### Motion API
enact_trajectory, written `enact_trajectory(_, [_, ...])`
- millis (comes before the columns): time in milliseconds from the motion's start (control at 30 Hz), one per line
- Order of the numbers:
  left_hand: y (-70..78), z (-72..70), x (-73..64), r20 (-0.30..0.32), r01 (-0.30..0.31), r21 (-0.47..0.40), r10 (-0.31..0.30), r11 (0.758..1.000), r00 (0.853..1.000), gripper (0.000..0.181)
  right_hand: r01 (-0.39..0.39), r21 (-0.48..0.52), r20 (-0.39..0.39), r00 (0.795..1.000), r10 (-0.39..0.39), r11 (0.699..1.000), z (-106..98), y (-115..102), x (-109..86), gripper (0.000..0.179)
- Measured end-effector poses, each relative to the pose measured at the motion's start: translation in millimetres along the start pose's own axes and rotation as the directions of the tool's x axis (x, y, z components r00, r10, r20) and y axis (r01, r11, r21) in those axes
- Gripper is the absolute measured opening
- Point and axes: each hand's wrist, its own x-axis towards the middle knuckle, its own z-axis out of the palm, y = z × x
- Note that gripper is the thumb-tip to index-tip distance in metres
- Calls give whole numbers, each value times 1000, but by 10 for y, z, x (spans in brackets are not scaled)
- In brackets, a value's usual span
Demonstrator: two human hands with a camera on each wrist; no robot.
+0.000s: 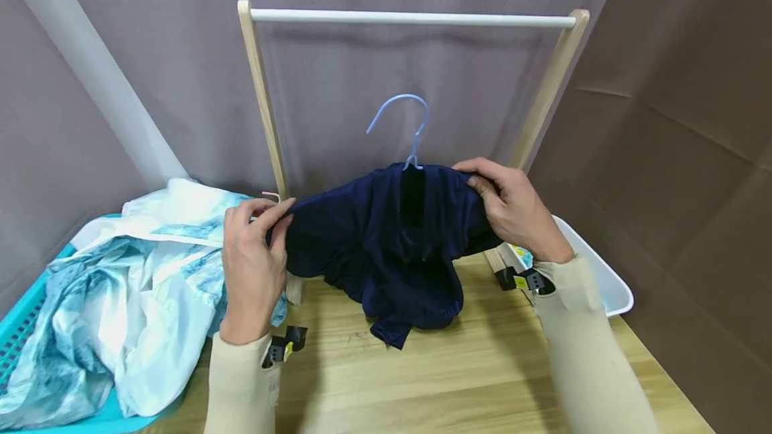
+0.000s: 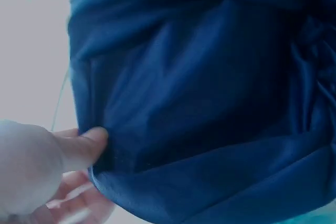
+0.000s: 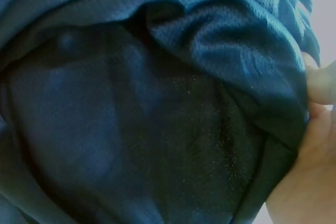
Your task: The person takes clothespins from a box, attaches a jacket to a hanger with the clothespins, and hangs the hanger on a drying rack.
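We observe a navy garment (image 1: 374, 233) held up between two hands in front of a wooden-legged rack (image 1: 416, 17), over the wood-grain table (image 1: 362, 380). Left hand (image 1: 250, 263): thumb and fingers pinch the garment's left end, thumb on the near face and fingers behind (clearest in the left wrist view). Right hand (image 1: 521, 213): thumb and fingers clamped on the upper right edge. The hook of a blue hanger (image 1: 416, 142) rises from the middle of the garment's top edge, below the rack's white rod and apart from it. The lower folds hang in a bunch; we cannot tell whether they touch the table. To the left we note a teal basket (image 1: 18, 340) heaped with blue-and-white cloth (image 1: 133, 307); to the right, a white tub (image 1: 597, 273), partly hidden by the right arm.
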Motion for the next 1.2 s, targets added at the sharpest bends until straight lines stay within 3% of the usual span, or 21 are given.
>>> enact_trajectory(167, [-74,62,12,-81,-27,52,31,998,996,17,-28,1,-52,998,28,1000,46,-2,-21,26])
enact_trajectory(400, [-119,72,8,-146,-44,56,52,997,988,17,-182,-83,-181,970,164,980,-5,104,-243,26])
enact_trajectory(533, [-129,28,28,-154,-47,49,54,998,987,15,-267,-93,-270,934,234,959,-35,179,-447,26])
enact_trajectory(667, [-149,-21,31,-133,-48,72,57,996,990,17,-361,-48,-331,886,326,931,9,273,-624,27])
enact_trajectory(833, [-197,-33,7,-117,-36,71,44,997,992,17,-432,3,-393,829,398,902,70,396,-697,22])
enact_trajectory(1033, [-243,-45,41,-126,-12,80,22,997,992,15,-502,64,-483,741,467,862,67,484,-698,17])
enact_trajectory(1100, [-249,-43,49,-126,-14,81,24,997,992,15,-518,63,-478,735,481,853,67,505,-706,17])
enact_trajectory(1200, [-242,-33,49,-128,-15,79,25,997,991,16,-543,38,-426,751,505,839,53,521,-741,22])
